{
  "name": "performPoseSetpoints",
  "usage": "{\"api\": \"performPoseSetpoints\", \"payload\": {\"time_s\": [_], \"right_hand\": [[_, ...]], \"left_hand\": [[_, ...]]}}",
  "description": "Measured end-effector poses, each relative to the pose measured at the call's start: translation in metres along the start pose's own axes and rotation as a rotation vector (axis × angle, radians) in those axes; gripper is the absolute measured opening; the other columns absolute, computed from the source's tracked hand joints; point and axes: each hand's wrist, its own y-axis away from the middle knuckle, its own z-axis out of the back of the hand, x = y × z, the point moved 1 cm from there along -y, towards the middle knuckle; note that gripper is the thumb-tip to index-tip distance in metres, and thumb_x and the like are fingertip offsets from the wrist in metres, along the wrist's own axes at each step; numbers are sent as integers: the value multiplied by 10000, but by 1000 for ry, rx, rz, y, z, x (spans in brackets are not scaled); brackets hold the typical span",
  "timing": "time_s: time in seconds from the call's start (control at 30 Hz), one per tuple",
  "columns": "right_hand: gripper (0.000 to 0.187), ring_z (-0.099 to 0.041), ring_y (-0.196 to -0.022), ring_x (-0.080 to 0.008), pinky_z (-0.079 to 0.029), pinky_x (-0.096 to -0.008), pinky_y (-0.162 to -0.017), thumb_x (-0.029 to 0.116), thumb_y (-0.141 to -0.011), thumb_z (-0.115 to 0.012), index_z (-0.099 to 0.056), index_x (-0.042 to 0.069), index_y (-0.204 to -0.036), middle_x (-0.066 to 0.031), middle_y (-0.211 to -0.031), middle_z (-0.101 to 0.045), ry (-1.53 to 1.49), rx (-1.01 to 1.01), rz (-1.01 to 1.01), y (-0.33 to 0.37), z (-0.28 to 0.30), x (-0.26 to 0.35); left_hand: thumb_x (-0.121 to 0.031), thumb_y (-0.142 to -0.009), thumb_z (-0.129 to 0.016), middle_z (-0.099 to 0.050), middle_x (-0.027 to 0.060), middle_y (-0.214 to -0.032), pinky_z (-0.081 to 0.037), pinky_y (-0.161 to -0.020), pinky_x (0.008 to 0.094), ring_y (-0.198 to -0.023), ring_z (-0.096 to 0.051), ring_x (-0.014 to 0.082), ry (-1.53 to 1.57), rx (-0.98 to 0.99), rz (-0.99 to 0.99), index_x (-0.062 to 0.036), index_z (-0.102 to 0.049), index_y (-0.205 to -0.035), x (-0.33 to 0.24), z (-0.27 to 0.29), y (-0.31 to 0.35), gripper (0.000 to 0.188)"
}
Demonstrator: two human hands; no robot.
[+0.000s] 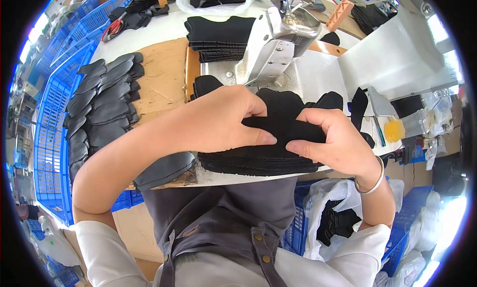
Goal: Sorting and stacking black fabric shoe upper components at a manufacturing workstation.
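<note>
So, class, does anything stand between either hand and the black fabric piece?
Nothing visible does: the left hand and the right hand both hold the black fabric piece directly. The stack of black pieces lies below it, not in between.

White sleeves (pixel 112 254), grey apron (pixel 223 210), bangle (pixel 381 175) — silver

Left hand (pixel 236 120) plus right hand (pixel 343 142): two. Silver bangle (pixel 379 180): one. Sewing machine (pixel 273 46): one. Grey apron (pixel 221 215): one. Brown board (pixel 161 78): one. Stacks of black pieces (pixel 258 162): at least two, layers too tight to count. Dark grey overlapping pieces (pixel 110 109): more than ten. Blue crates (pixel 49 143): at least three.
</note>
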Motion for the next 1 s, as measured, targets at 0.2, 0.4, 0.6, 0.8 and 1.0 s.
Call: {"api": "performPoseSetpoints", "payload": {"time_s": [0.2, 0.4, 0.6, 0.8, 1.0], "right_hand": [[336, -513, -560, -248, -443, -326, -581, 186, -736, -757, -590, -72, -871, -207, -665, -555, 142, -24, 52, 0, 0, -4], [324, -574, -541, -273, -440, -328, -540, 186, -735, -756, -595, -67, -858, -194, -621, -555, 212, -46, 91, 1, -2, -5], [296, -575, -527, -281, -449, -314, -530, 158, -736, -751, -601, -61, -867, -201, -636, -577, 216, 14, 58, 3, 3, -4], [288, -581, -535, -285, -452, -315, -536, 152, -728, -753, -606, -53, -868, -202, -651, -582, 216, -14, 100, 2, 2, -5], [284, -595, -554, -301, -456, -326, -541, 151, -722, -753, -611, -47, -866, -207, -659, -586, 230, -7, 99, 2, 2, -5]], "left_hand": [[-270, -757, -791, -355, 17, -568, -260, -476, 274, -556, -302, 69, 12, -63, 37, 19, -521, -755, 1, -8, 3, 395], [-272, -741, -808, -343, 9, -576, -249, -472, 269, -565, -293, 64, 13, -36, 37, 10, -495, -737, 3, -7, -2, 422], [-259, -731, -814, -369, 40, -571, -265, -469, 286, -547, -302, 90, -43, -119, -12, 16, -503, -759, 1, -13, 0, 416], [-250, -714, -823, -394, 53, -579, -285, -472, 286, -544, -318, 105, -61, -145, -17, 16, -512, -782, 1, -16, 0, 415], [-236, -705, -828, -399, 54, -588, -295, -475, 287, -546, -321, 110, -43, -152, -38, 14, -507, -784, 4, -17, -2, 415]]}}
